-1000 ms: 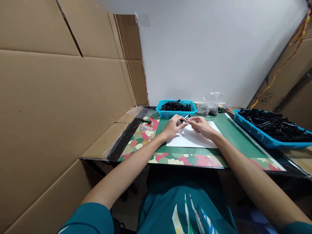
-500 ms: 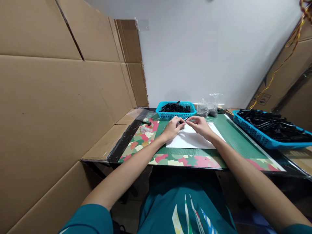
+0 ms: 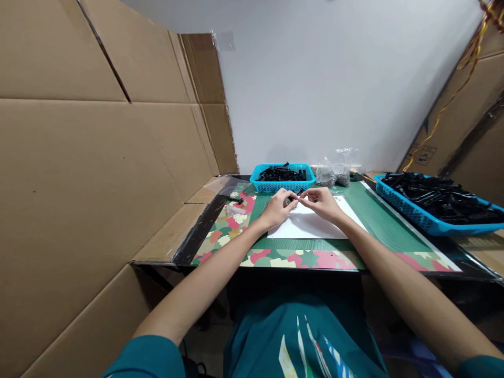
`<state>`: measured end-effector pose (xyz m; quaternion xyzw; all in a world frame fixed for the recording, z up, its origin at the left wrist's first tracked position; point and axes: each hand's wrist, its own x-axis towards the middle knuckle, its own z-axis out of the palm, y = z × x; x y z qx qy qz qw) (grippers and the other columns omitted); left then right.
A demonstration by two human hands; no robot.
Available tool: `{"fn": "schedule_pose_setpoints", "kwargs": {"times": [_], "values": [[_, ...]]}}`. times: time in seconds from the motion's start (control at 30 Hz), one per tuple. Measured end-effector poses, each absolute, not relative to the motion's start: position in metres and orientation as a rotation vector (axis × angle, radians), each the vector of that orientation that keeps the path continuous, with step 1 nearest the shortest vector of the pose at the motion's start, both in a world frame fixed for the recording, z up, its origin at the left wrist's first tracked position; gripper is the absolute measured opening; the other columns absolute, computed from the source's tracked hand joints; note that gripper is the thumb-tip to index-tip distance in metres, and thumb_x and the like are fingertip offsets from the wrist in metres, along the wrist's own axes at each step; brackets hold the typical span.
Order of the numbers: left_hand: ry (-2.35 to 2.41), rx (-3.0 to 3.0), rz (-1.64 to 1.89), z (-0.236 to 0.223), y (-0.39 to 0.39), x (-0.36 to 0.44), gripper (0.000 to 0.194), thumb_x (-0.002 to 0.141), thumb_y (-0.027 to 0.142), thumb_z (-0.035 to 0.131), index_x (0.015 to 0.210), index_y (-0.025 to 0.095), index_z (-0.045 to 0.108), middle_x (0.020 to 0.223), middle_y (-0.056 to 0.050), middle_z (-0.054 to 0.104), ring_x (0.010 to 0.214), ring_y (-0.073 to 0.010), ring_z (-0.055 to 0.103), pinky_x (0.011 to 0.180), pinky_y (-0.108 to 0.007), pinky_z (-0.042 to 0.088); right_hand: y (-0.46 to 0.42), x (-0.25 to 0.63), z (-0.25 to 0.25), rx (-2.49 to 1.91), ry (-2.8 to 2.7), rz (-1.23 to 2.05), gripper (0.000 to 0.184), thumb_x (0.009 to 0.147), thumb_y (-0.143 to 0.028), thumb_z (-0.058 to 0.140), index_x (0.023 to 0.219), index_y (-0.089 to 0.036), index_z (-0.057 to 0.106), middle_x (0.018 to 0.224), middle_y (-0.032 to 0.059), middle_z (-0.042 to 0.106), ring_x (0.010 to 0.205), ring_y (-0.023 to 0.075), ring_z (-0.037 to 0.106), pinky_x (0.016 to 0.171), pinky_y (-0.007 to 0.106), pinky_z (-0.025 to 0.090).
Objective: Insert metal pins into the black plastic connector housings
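At the centre of the frame, the thumb and forefinger of the left hand (image 3: 277, 209) draw close together and meet the pinched fingertips of the right hand (image 3: 323, 203), almost touching; whether either pinch grips anything is too small to tell. A dark piece (image 3: 291, 199) shows in the curl of the left fingers, partly hidden, above the upper part of a white sheet (image 3: 311, 226). The handling looks mid-course, with one piece apparently being worked at the fingertips and plenty of others loose; which are finished and which remain, the view does not reveal. Just beyond the hands, a blue basket (image 3: 275, 186) is heaped with black pieces, and beside it, right of centre, clear bags (image 3: 342, 180) hold small greyish bits. At the right edge, a larger blue basket (image 3: 417, 212) brims with more long black pieces, piled to its rim. Left of centre, a lone black piece (image 3: 235, 200) and crumpled clear plastic (image 3: 235, 210) lie on the patterned border of a green mat (image 3: 389, 220). Cardboard (image 3: 79, 184) fills the left of the frame, and a pale wall (image 3: 315, 79) rises at top.
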<state>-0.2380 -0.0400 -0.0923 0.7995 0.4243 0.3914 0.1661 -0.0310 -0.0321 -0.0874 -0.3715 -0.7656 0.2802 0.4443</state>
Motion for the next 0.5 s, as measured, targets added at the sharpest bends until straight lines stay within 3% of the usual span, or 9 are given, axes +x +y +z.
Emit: {"fn": "schedule_pose_setpoints", "kwargs": {"times": [0.13,0.3,0.4,0.5], "values": [[1.157,2.177,1.161,-0.0926,-0.037,-0.2369,0.024,0.1,0.035,0.058,0.103,0.02,0.077,0.103,-0.006,0.064,0.086,-0.0166,0.063,0.078,-0.03,0.053,-0.0339,-0.03,-0.0856,-0.933,-1.845,0.678,0.054,0.079,-0.07,0.073,0.075,-0.016,0.073,0.056,-0.0048,0.035,0.057,0.0116,0.028,0.056,0.029,0.021],[0.994,1.892,1.078,-0.0891,-0.04,-0.2335,0.032,0.097,0.04,0.062,0.116,0.018,0.075,0.093,-0.006,0.068,0.054,-0.0091,0.05,0.049,-0.025,0.041,-0.0328,-0.0297,-0.0856,-0.908,-1.771,0.634,0.049,0.082,-0.064,0.071,0.081,-0.015,0.075,0.056,-0.0048,0.037,0.056,0.0119,0.031,0.056,0.029,0.023],[0.964,1.788,1.106,-0.086,-0.0423,-0.2323,0.034,0.093,0.036,0.069,0.122,0.019,0.07,0.097,-0.007,0.07,0.054,-0.0074,0.051,0.049,-0.023,0.042,-0.0328,-0.0296,-0.085,-0.915,-1.769,0.645,0.046,0.082,-0.061,0.07,0.082,-0.015,0.075,0.056,-0.0049,0.038,0.056,0.0119,0.031,0.056,0.029,0.024],[0.983,1.692,1.141,-0.086,-0.0406,-0.2325,0.051,0.088,0.032,0.075,0.136,0.021,0.06,0.106,-0.008,0.069,0.055,-0.0064,0.055,0.05,-0.022,0.045,-0.0339,-0.0299,-0.0841,-0.912,-1.775,0.66,0.043,0.082,-0.057,0.07,0.081,-0.014,0.075,0.056,-0.0049,0.038,0.057,0.0118,0.031,0.056,0.028,0.024]]}}
